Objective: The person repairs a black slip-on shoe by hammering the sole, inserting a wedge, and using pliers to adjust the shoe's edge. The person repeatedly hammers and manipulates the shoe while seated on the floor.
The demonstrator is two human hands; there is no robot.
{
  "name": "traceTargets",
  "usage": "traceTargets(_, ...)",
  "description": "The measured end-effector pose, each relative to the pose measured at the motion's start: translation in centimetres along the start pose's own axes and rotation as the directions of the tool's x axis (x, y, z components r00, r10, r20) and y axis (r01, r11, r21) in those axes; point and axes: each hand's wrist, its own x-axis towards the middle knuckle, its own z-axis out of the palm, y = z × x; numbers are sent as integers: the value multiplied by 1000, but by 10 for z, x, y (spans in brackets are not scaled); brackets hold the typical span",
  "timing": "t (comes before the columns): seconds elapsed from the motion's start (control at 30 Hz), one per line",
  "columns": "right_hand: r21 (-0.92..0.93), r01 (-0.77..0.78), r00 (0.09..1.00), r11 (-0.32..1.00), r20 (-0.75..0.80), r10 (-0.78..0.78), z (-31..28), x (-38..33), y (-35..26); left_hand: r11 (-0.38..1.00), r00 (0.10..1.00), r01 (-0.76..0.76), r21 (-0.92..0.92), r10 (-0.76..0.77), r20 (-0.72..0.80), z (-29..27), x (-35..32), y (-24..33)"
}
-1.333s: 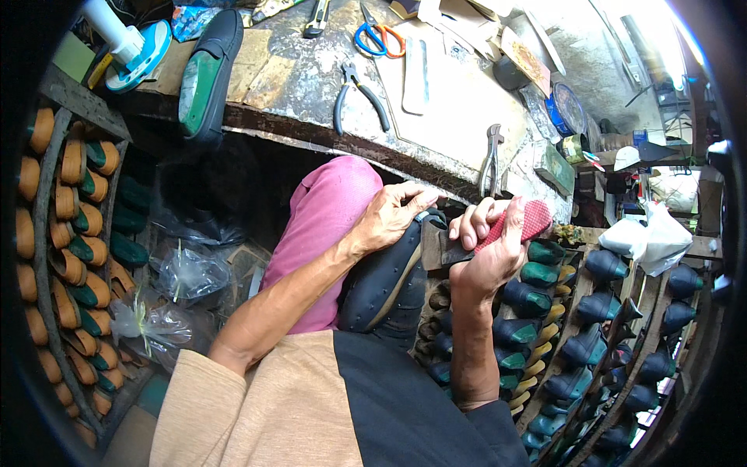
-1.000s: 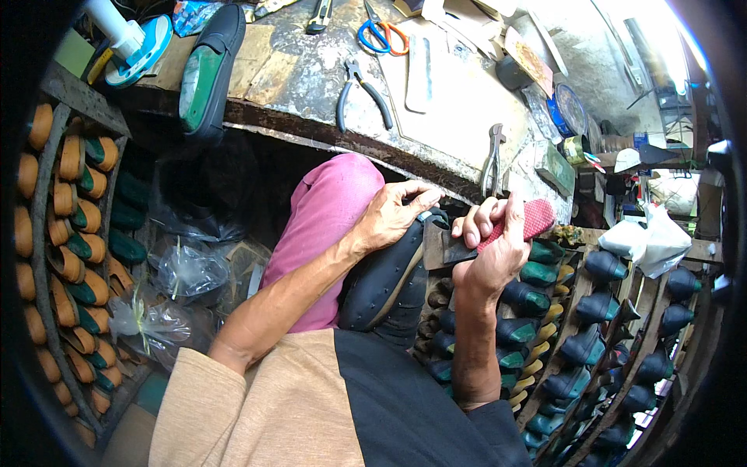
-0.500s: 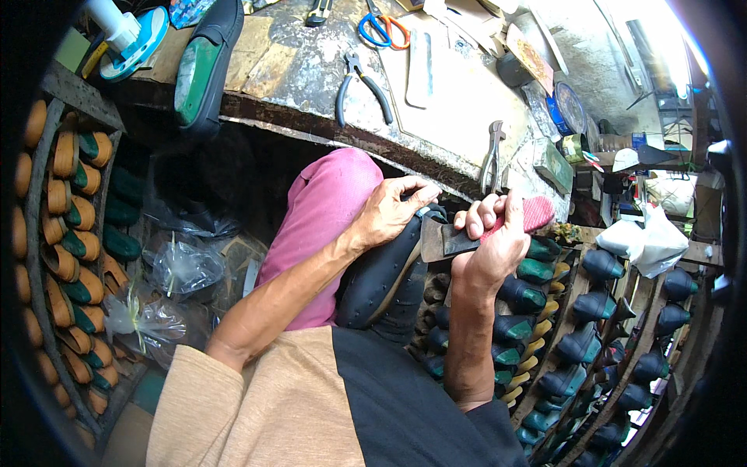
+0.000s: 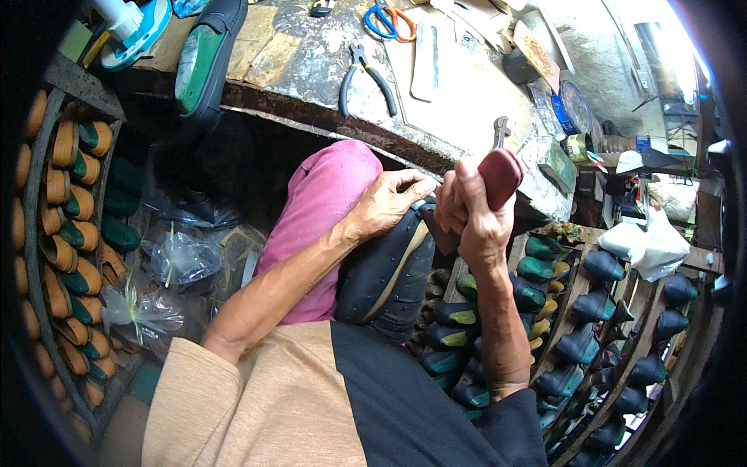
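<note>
My right hand (image 4: pixel 475 206) is closed around a red-handled tool (image 4: pixel 500 179), its handle end raised toward me. The tool's broad, dark metal head (image 4: pixel 445 236) points downward, partly hidden by my fingers. My left hand (image 4: pixel 393 201) rests by my pink-trousered knee, thumb and fingers pinched together; what they hold is too small to make out. Just under those fingertips sits a small grey-blue piece (image 4: pixel 421 205), at the top of a black surface with a tan strip and small raised dots (image 4: pixel 381 272) over my right leg. I cannot tell whether that is a shoe or clothing.
On the worn workbench (image 4: pixel 296 70) lie pliers (image 4: pixel 359 78), scissors (image 4: pixel 387 22), a pale flat strip (image 4: pixel 425 62) and a metal tool (image 4: pixel 500 132). A dark shoe (image 4: pixel 208 62) overhangs its edge. Racks of tan shoes (image 4: pixel 66 202) and dark shoes (image 4: pixel 580 342) flank me. Plastic bags (image 4: pixel 187 253) sit at left.
My right hand has turned and lifted the tool, so its handle now points up and its head down. My left hand stays pinched in nearly the same place.
</note>
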Motion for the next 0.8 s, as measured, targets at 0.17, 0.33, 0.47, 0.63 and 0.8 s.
traceTargets(0.17, -24, 37, 997, 999, 71, -35, 0, -23, 14, 998, 998, 49, 30, -48, -36, -4, 0, -10)
traceTargets(0.33, 158, 69, 994, 985, 77, -82, -15, -31, 29, 996, 995, 91, -11, -92, -26, -6, -1, -13)
traceTargets(0.47, 142, 110, 989, 984, 81, -123, -24, -47, 44, 997, 997, 69, 26, -68, -20, -6, -2, -10)
traceTargets(0.63, 47, 286, 954, 957, 79, -289, -22, -70, 67, 997, 999, 53, 52, -52, -6, -7, -5, -2)
traceTargets(0.8, 361, 116, 990, 925, 29, -136, -7, -107, 53, 993, 998, 61, -100, -60, 18, -18, -16, 22)
